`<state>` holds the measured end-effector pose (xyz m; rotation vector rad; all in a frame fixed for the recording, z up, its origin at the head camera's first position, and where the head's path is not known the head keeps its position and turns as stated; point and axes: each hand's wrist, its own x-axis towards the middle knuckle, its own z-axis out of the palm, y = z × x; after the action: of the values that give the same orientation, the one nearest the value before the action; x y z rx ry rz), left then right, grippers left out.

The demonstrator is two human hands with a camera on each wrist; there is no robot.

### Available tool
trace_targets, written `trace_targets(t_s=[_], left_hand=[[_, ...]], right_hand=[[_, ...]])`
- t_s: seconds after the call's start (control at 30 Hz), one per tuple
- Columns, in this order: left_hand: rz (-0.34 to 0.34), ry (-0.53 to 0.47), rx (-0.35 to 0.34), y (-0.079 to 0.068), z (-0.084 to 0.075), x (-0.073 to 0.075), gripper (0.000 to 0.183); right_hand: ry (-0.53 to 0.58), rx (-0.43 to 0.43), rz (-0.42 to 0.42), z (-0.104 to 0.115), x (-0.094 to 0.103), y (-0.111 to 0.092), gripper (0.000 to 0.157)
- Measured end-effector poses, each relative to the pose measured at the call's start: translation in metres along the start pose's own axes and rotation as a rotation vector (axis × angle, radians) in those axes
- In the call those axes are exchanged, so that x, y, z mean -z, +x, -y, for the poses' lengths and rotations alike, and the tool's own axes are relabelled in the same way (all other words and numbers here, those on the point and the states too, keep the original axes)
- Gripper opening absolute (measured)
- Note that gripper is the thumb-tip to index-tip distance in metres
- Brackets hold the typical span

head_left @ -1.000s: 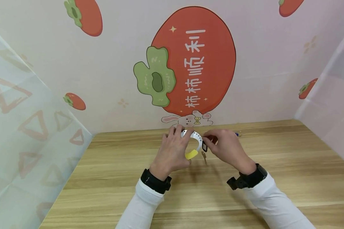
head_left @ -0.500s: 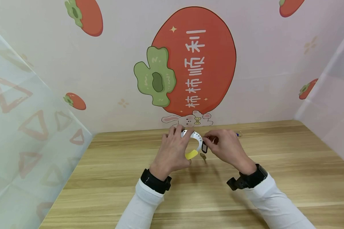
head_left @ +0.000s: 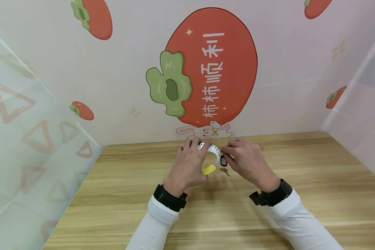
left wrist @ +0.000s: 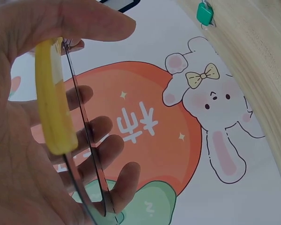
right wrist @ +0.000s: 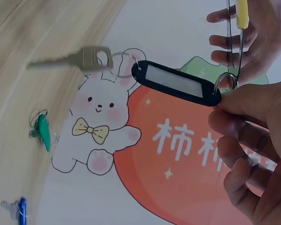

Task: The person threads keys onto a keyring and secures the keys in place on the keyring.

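place: screened tabletop booth | wood-grain table [head_left: 118,208] | fruit-printed backdrop [head_left: 212,66] | pale sheets [head_left: 28,104] at both sides

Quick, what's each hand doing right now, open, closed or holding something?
Left hand: closed, holding the hoop.
Right hand: closed, pinching the black tag at its ring end.

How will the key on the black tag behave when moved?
Likely swings and twists: the key joins the black tag only through a small ring. Probably stiff itself, given its metallic look. Likely light too, being small beside the right hand.
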<state>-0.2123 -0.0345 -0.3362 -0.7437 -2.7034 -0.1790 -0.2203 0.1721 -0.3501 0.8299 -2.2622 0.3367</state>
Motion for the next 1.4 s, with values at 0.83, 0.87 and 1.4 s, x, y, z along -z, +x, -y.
trace_targets(t_s=[0.83, 0.87, 1.4], left_hand=[[-0.02, 0.002, 0.01, 0.0, 0.0006, 0.0026, 0.089], [-0.019, 0.0, 0.009, -0.0001, 0.0006, 0.0023, 0.089], [-0.014, -0.01, 0.009, 0.0003, 0.0021, 0.0016, 0.091]], right_hand=[[0.536, -0.493, 0.13, 0.0003, -0.0013, 0.0014, 0.007], [0.52, -0.472, 0.121, 0.0005, -0.0015, 0.0016, 0.007], [0.434, -0.357, 0.098, 0.0001, 0.0024, 0.0024, 0.004]])
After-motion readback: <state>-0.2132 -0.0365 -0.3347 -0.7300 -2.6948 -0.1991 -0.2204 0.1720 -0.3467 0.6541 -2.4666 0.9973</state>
